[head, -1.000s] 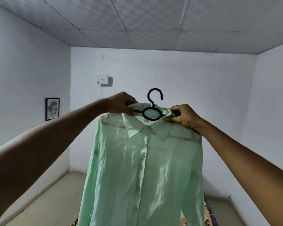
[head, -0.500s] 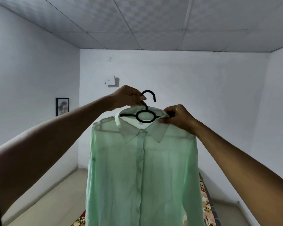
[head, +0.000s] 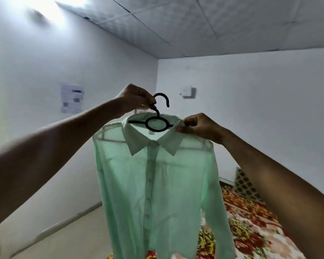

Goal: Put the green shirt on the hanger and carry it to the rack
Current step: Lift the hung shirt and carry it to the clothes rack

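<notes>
The green shirt point(head: 157, 184) hangs on the hanger point(head: 156, 124). My left hand point(head: 134, 99) pinches its hook; my right hand point(head: 198, 126) grips the collar beside it. Rack not visible; carrying remains.

White walls point(head: 260, 109), floral bedspread point(head: 251, 221)

The green shirt point(head: 157, 187), pale and sheer with its front buttoned and collar spread, hangs upright in mid-air at the centre of the scene, sleeves drooping at both sides. It sits on a black hanger point(head: 157, 122), whose ring shows inside the collar and whose hook curves up and to the right above it.
</notes>
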A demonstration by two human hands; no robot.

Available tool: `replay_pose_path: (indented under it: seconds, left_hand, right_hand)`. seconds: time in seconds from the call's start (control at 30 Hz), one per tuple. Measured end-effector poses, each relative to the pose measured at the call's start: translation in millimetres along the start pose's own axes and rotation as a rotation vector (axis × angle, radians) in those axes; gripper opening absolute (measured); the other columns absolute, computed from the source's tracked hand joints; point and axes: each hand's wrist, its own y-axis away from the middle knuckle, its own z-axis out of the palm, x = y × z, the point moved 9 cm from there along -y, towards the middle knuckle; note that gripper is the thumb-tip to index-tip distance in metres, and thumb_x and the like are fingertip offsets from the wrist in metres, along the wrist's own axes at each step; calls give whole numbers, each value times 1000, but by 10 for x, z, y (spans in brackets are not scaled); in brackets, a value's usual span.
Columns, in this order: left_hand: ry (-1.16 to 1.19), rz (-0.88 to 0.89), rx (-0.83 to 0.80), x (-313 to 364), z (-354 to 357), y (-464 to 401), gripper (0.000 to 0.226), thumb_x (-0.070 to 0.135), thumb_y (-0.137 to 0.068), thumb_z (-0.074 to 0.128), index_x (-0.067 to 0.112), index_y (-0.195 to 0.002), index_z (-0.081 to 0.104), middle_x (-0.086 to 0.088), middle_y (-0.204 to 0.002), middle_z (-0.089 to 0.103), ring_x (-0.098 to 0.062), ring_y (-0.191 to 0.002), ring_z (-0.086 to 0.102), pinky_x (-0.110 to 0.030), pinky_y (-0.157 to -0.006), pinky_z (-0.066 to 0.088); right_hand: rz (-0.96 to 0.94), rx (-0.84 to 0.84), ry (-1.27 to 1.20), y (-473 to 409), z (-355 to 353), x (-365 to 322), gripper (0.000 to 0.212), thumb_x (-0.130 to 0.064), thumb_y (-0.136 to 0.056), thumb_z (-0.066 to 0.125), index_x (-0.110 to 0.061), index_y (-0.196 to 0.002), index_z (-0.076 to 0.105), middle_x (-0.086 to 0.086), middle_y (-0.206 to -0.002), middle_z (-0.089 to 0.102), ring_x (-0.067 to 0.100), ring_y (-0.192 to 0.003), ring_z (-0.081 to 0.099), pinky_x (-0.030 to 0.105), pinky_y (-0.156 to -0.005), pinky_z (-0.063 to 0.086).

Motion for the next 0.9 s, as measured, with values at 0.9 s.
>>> replay_pose_path:
  seconds: [0.9]
  left_hand:
    - [-824,-525,946,1855,-6338,7278,16,4,-86,78,0,-102,78,8,-71,77,-5,-64,70,-24,-62,55]
  right_hand:
    - [-754,-692,-507,492,7274,-6226,13,-18,-80,88,-29,-80,81,-13,-66,70,-3,-60,55,23,-61,49]
